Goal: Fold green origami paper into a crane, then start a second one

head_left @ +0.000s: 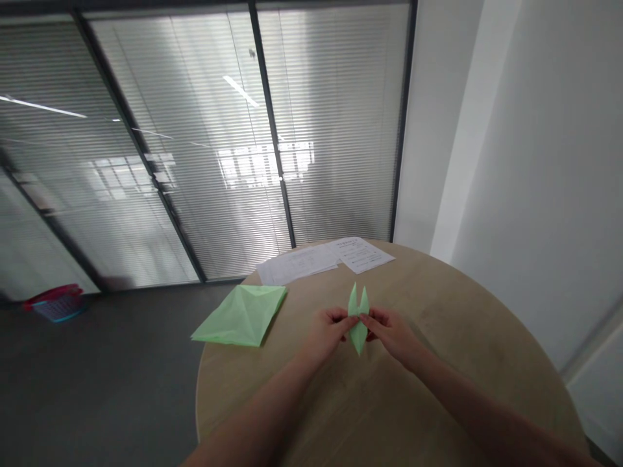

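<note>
A small light-green folded paper (359,332) is held up over the table, with two narrow points at its top and one point at its bottom. My left hand (333,327) pinches its left side, thumb lying across the front near the middle. From the right, my right hand (387,329) grips the other side, its thumb close to the left thumb. The fingers behind the paper are partly hidden. To the left, a larger creased light-green sheet (243,316) lies on the round wooden table (467,337) and juts past its edge.
Printed white papers (304,263) lie along the table's far edge, one sheet (363,253) overlapping at the right. Behind stands a glass partition with blinds (233,162). A white wall (545,168) rises at the right. On the floor at far left sits a red-and-blue basket (57,306).
</note>
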Action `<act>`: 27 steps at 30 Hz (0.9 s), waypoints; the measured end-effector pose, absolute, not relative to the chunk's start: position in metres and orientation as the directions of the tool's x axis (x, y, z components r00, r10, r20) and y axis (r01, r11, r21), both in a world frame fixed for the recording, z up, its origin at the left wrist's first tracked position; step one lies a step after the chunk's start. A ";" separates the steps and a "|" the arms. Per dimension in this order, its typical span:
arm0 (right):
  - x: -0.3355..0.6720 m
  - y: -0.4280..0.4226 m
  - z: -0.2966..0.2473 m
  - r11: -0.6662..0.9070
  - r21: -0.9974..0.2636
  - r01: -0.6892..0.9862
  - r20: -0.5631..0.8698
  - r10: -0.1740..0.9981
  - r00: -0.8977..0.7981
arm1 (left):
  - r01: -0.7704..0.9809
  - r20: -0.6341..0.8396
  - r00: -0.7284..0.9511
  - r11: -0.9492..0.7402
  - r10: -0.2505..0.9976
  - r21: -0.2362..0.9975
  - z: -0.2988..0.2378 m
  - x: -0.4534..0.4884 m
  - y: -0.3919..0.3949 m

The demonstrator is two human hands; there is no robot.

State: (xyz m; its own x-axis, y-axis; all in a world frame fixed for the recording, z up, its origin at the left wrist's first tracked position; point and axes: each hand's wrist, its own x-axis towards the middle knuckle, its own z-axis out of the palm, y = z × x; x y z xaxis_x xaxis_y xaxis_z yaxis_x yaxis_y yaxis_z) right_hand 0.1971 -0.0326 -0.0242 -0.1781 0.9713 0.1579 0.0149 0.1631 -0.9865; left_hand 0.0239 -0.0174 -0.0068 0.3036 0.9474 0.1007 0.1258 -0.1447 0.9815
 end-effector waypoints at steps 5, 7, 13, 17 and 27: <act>0.199 -0.031 -0.024 0.184 -0.982 0.041 0.175 0.969 -0.173 | 0.112 0.100 0.303 -0.139 0.948 0.984 -0.013 0.025 -0.014; 0.200 -0.029 -0.027 0.205 -0.977 0.061 0.191 0.965 -0.178 | 0.125 0.116 0.285 -0.157 0.951 0.980 -0.015 0.024 -0.011; 0.202 -0.026 -0.031 0.217 -0.968 0.127 0.188 0.960 -0.206 | 0.209 0.140 0.241 -0.193 0.960 0.959 -0.017 0.021 -0.008; 0.200 -0.028 -0.030 0.158 -0.975 0.155 0.125 0.970 -0.207 | 0.263 0.168 0.223 -0.225 0.960 0.938 -0.016 0.022 -0.010; 0.200 -0.025 -0.037 0.197 -0.956 0.217 0.153 0.967 -0.201 | 0.201 0.128 0.261 -0.183 0.957 0.962 -0.020 0.023 -0.007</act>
State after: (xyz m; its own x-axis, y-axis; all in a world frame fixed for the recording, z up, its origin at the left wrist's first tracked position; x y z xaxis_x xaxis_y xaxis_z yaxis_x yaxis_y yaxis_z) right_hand 0.1995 -0.0251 -0.0366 -0.2015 0.9674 0.1532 0.2166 0.1965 -0.9563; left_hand 0.0232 -0.0068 -0.0196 0.2607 0.9569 0.1279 0.2010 -0.1834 0.9623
